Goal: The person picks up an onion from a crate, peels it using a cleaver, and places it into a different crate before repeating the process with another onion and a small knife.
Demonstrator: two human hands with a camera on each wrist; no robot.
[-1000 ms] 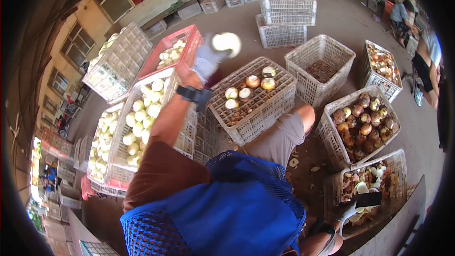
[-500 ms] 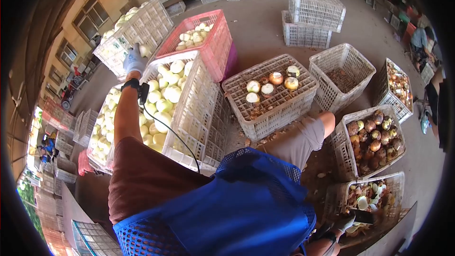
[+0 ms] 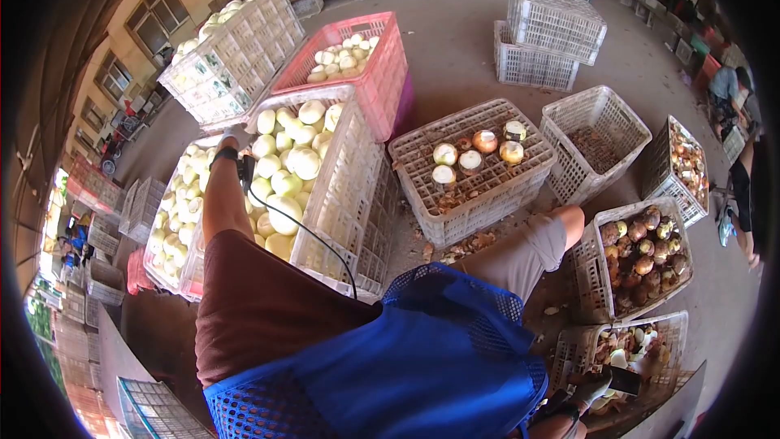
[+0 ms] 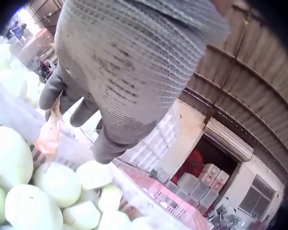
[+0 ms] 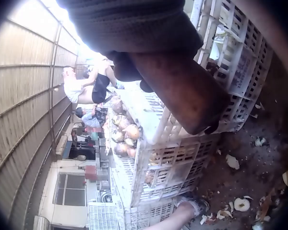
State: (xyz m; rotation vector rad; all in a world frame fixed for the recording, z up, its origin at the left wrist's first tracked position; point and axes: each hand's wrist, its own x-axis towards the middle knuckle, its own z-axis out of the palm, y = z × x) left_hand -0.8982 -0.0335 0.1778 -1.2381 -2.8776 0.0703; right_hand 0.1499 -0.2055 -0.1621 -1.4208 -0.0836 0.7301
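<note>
My gloved left hand (image 3: 230,138) is at the far end of a white crate (image 3: 341,142) of peeled onions (image 3: 284,183). In the left wrist view, the curled fingers of that left hand (image 4: 117,72) pinch a thin scrap of onion skin (image 4: 49,136), which hangs over the peeled onions (image 4: 57,184). My gloved right hand (image 3: 589,390) grips a cleaver with a broad dark blade (image 3: 624,380), over a crate (image 3: 681,345) of peelings at the lower right. Close up in the right wrist view, the cleaver (image 5: 177,91) shows brown and stained.
In front stands an upturned crate (image 3: 479,215) bearing several part-trimmed onions (image 3: 485,141). Unpeeled onions (image 3: 642,256) fill a crate at the right. A red crate (image 3: 382,85) of peeled onions stands behind the white one. Another person (image 3: 735,89) sits at the far right.
My left hand has swung from near the red crate to the left and down, and the peeled onion it carried is gone from it. The right hand stays over the peelings with the cleaver.
</note>
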